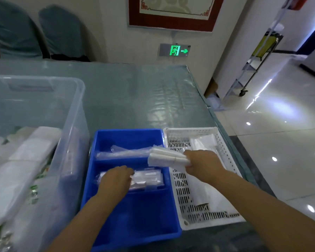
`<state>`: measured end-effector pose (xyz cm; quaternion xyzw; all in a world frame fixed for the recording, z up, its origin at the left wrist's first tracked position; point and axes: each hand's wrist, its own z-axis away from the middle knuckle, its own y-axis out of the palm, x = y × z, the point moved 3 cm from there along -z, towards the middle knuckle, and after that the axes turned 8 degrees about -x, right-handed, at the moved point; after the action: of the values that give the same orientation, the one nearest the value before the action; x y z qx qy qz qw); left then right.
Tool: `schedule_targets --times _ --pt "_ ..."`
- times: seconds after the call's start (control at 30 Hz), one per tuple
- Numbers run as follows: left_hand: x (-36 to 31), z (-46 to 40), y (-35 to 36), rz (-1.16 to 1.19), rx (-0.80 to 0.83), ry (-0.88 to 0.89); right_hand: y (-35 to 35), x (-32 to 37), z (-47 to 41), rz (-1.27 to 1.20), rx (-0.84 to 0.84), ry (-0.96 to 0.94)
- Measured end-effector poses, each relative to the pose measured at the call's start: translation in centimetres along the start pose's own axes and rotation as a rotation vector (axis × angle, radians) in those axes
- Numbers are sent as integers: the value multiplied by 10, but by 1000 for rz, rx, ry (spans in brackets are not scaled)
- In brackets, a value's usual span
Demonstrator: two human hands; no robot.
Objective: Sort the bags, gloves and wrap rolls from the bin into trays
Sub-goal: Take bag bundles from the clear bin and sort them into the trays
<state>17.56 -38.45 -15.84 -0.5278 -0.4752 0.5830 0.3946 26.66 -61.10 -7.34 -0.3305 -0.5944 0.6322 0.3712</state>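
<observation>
A folded white bundle of bags (166,157) is gripped in the right hand (201,163), held above the seam between the blue tray (135,220) and the white slotted tray (182,197). The left hand (115,180) lies with relaxed fingers on clear packets (147,179) in the blue tray's middle compartment. The clear bin (71,142) stands left on the counter (135,97).

Right hand (201,161) gripping a folded white bundle of plastic bags (168,158) over the seam between a blue three-compartment plastic tray (135,211) and a white perforated plastic tray (182,193), left hand (115,180) resting on clear packets (149,179) in the blue tray's middle compartment, clear plastic storage bin (44,99) at left
</observation>
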Motion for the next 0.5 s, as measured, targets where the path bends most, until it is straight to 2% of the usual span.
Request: schedule_targets --times 0.07,0.3,0.5 --pt "2 -13 13 -48 76 49 5 0 -5 -27 11 44" --pt "5 -22 27 -148 190 6 11 12 -20 -201 -22 171" --pt "1 -19 21 18 344 -151 3 38 -38 -286 -60 134"
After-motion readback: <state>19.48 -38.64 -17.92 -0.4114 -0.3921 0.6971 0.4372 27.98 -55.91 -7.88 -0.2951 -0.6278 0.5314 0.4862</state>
